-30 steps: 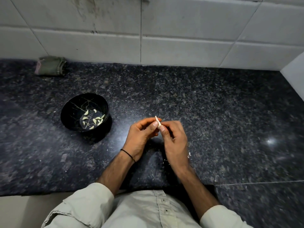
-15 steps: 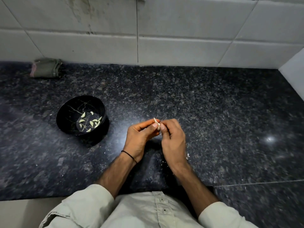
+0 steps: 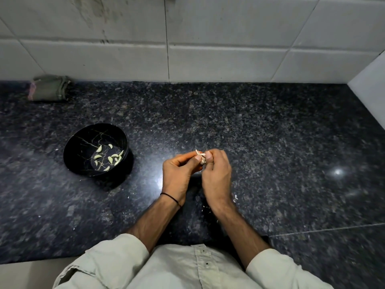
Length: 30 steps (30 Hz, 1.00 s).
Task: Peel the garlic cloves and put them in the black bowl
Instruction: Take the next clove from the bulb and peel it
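**A:** So, head view only: one garlic clove [image 3: 201,158] is pinched between both hands above the counter [image 3: 270,142], left hand [image 3: 180,174] and right hand [image 3: 216,172] each closed on it in a tight fingertip grip.

**B:** Handling-wise? Tiny, light, firm, likely slippery once bared; papery skin is best caught at the pointed tip, judging by looks.

**A:** Counts: roughly eleven peeled cloves [image 3: 108,157] can be made out in the black bowl [image 3: 83,163], well left of the hands. One bowl, one folded cloth [image 3: 49,88] by the wall.

Glossy speckled stone counter [image 3: 270,142]
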Tool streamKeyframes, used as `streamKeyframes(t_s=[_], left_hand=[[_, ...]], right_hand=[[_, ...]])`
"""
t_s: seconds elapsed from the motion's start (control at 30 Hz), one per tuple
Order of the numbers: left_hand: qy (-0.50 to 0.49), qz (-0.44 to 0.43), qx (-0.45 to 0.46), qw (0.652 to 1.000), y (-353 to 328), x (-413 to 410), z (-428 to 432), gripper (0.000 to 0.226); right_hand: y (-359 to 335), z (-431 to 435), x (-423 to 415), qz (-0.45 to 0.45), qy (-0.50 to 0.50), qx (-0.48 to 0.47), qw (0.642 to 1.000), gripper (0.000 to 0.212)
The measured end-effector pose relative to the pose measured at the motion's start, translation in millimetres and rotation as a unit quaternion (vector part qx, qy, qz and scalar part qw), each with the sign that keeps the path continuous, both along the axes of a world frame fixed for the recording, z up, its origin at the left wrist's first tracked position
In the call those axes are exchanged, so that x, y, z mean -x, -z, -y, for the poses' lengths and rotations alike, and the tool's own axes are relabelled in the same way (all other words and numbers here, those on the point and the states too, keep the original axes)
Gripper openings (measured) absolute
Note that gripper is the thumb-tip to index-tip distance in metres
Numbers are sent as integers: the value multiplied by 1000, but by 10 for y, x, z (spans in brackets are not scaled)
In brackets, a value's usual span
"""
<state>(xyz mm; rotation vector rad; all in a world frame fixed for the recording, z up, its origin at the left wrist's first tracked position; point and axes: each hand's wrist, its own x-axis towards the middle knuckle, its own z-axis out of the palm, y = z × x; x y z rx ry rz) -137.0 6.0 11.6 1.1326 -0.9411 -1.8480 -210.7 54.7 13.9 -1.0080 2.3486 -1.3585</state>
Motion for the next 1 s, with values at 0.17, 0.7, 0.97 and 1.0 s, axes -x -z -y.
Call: streamKeyframes(t_s=[0.17,0.7,0.97,1.0], left_hand=[[24,21,-4,999,37,-23,50,12],[115,364,224,897,386,38,525,10],[109,353,265,891,487,51,530,8],[101,350,271,891,499,32,528,8]], right_hand=[[98,-4,80,1,-12,-28,1000,25],[316,-193,197,200,-50,13,979,15],[276,-236,250,296,-23,74,952,8],[270,-244,255,300,-22,76,951,10]])
